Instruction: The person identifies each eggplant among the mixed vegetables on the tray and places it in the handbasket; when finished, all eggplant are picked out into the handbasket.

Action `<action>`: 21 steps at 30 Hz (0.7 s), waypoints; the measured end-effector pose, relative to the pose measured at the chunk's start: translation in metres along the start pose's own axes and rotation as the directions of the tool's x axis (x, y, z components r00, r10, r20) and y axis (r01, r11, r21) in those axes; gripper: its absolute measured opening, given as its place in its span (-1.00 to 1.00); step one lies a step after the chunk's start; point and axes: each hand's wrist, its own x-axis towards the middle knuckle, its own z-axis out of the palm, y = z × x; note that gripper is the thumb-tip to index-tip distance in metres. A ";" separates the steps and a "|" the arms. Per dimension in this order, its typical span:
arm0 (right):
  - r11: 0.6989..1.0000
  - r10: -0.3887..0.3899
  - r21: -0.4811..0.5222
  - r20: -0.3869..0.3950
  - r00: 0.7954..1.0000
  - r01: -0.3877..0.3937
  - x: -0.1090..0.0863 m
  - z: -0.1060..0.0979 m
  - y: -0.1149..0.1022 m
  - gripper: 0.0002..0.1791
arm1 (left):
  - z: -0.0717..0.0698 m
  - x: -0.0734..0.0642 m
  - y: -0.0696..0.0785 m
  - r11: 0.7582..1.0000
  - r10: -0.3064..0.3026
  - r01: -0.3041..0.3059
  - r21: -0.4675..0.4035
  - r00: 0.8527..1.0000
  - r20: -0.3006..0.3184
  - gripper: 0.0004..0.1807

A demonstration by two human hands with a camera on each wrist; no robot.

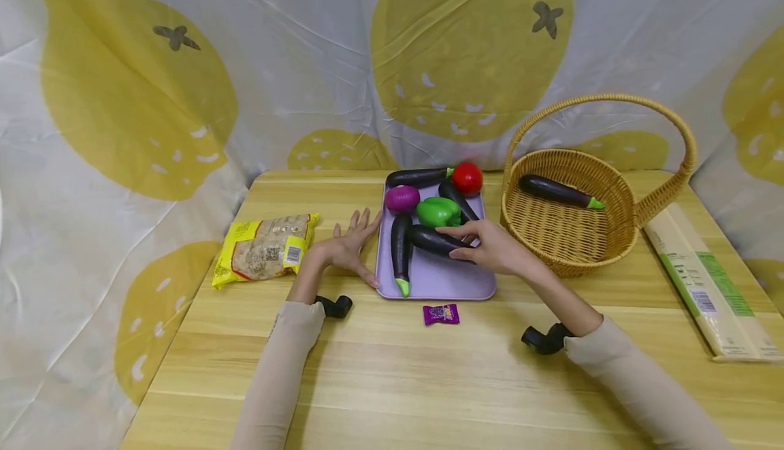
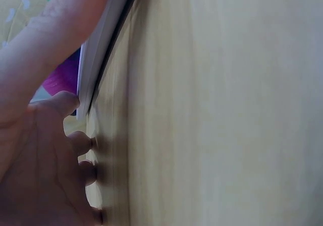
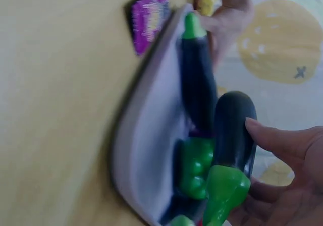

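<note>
The right hand (image 1: 499,249) pinches a black eggplant (image 1: 437,241) between thumb and fingers, stem end toward the wrist, over the lilac tray (image 1: 450,288); a grip from the side probably suits so smooth and rounded a body. The left hand (image 1: 348,246) is spread wide, its thumb and a fingertip at the tray's left edge, presumably to steady it. The raised rim likely keeps the other eggplants, green bell pepper (image 1: 437,212), purple onion (image 1: 402,199) and red tomato (image 1: 467,179) from rolling off. One eggplant (image 1: 554,190) lies in the wicker basket (image 1: 531,254). The yellow bag (image 1: 266,247) shows a QR code and barcode, the flat package (image 1: 710,286) a barcode and green panels, the purple candy packet (image 1: 441,314) pale lettering; none of the writing is legible
</note>
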 end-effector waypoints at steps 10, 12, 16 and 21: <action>1.000 -0.003 -0.029 0.008 1.000 0.003 -0.013 -0.057 -0.012 -0.48 | 0.000 0.002 -0.002 1.000 0.001 -0.001 -0.007 1.000 0.000 0.67; 0.999 0.006 -0.046 0.013 1.000 -0.005 -0.016 -0.073 -0.013 -0.48 | 0.001 0.001 -0.002 1.000 0.001 -0.001 -0.006 1.000 -0.001 0.67; 0.998 0.051 -0.048 0.008 0.999 -0.050 -0.024 -0.103 -0.014 -0.49 | 0.001 0.001 -0.002 1.000 0.004 -0.004 -0.007 1.000 -0.006 0.67; 0.991 0.130 -0.040 -0.008 0.991 -0.130 -0.028 -0.137 -0.010 -0.49 | 0.000 0.001 -0.002 1.000 0.002 -0.002 -0.008 1.000 -0.002 0.66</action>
